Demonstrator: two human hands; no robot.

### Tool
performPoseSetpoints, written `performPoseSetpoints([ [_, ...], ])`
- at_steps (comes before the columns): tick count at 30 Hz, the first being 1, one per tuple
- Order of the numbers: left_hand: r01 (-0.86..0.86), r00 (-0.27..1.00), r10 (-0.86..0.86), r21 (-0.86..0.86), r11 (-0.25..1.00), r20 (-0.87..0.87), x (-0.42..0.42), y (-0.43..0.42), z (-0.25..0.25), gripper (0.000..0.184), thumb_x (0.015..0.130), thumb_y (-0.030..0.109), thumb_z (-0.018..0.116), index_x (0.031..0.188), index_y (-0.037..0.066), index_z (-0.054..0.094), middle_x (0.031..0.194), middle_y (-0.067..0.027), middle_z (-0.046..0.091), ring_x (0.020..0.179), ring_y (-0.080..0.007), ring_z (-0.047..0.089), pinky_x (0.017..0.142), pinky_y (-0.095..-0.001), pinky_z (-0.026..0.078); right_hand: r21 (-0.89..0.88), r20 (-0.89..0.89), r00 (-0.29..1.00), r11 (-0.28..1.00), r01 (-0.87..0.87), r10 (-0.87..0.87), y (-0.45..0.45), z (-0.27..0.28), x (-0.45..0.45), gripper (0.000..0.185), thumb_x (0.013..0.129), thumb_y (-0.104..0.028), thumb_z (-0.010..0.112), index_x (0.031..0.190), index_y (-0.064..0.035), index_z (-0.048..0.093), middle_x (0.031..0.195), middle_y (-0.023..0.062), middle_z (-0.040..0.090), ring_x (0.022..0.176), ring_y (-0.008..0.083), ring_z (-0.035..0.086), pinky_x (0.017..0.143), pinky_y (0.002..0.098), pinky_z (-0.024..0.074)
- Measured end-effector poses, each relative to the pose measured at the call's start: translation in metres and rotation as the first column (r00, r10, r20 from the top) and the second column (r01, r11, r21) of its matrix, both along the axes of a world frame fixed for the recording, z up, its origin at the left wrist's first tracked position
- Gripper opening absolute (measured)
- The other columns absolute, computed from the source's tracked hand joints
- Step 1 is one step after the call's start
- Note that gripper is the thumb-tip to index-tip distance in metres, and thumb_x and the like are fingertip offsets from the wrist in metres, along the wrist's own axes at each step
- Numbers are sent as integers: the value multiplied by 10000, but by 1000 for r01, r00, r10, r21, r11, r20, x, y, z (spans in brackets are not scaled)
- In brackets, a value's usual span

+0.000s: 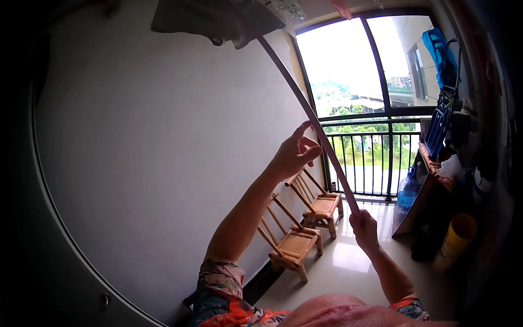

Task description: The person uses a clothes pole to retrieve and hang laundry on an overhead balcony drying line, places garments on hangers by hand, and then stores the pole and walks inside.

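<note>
While the right hand (365, 228) is closed around the lower end of a long pole (298, 94), the left hand (299, 148) is raised higher up beside it, loosely open, with its index finger extended and its other fingers partly curled. The left fingertips are very near the pole, though whether they touch it cannot be told. The pole tilts, running from the right hand up and toward the left, and its upper end meets a greyish garment (218, 22) that hangs at the top of the view; how the two are joined is not clear.

Both forearms come up from patterned short sleeves (220, 283). Below the left hand, two bamboo chairs (297, 245) stand one behind the other on the shiny pale floor (340, 278), close to the plain wall (136, 136). Beyond them, a dark-framed window (346, 71) rises above a black railing (389, 158), with greenery and buildings visible outside.

On the right side, a large blue-tinted bottle (406, 192) stands near the railing, beside a leaning board (406, 217). A blue folded rack (436, 133) and a bright blue bag (439, 52) are above it, and a yellow cylinder (460, 231) stands tilted in the shadows nearer the person.
</note>
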State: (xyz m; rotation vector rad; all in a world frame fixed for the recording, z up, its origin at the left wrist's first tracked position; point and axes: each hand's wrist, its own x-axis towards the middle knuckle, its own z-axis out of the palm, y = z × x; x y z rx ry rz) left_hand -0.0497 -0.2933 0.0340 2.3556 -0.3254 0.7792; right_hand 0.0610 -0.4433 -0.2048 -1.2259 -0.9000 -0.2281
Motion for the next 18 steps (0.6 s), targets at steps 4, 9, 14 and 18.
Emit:
performPoseSetpoints([
  [4,-152,985,165,231,961,-41,-34,28,-57,707,779,353,629,1317,66,272,899,-82,606,669,-114,548,627,-251,473,141,155,984,988,62,-84,53,78,24,190,845,-221,546,782,-42,528,529,-15,426,502,56,371,449,244,322],
  [9,-247,947,271,145,958,-172,-101,126,-115,583,786,271,634,1267,66,377,930,-50,600,676,-74,525,637,-230,458,214,165,986,976,-29,-7,115,217,28,283,830,-314,557,782,-35,546,537,-32,434,493,33,376,440,226,307],
  [14,-332,905,287,-101,938,-314,-174,220,-176,536,789,180,628,1238,-1,398,859,-34,591,685,-58,527,623,-206,460,189,138,990,981,-42,16,152,324,-16,289,826,-345,547,773,-62,551,539,-35,433,412,32,359,369,201,286],
  [18,-403,874,299,-230,886,-383,-217,244,-217,513,787,154,619,1229,-4,411,833,-41,588,674,-74,539,596,-204,463,233,175,984,972,-22,-19,164,349,-13,226,832,-297,545,782,-78,522,533,-47,409,364,21,325,301,189,225],
])
